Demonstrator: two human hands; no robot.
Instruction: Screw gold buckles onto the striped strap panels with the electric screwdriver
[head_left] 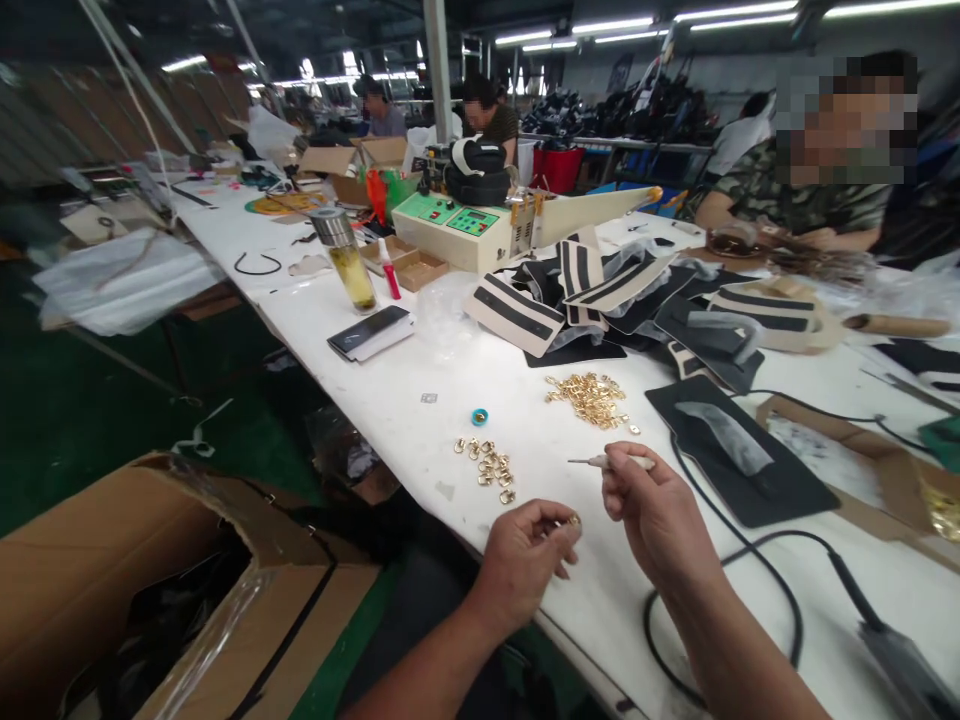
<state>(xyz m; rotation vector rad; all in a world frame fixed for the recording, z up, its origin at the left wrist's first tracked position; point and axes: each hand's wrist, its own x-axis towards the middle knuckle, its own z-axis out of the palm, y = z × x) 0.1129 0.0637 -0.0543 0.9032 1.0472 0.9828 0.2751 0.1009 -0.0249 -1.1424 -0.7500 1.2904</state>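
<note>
My left hand [531, 548] is closed in a pinch around a small gold metal fitting [575, 521], mostly covered by the fingertips. In my right hand [649, 500] is a small screwdriver [600, 461] with a pale handle, its thin metal tip pointing left. The tip is apart from the fitting. Beyond my left hand, several gold ring-shaped fittings [489, 465] lie loose on the white table [420, 450]. A small blue cap [479, 417] with something gold inside stands behind them. Farther back is a larger heap of gold fittings [589, 398].
Black panels [739, 455] and striped beige pieces [517, 310] are piled at right. A black cable [795, 620] loops beside my right forearm. A phone [371, 332], glass bottle [346, 262] and machine [450, 228] stand behind. A cardboard box [300, 610] is at lower left; a person [810, 210] sits opposite.
</note>
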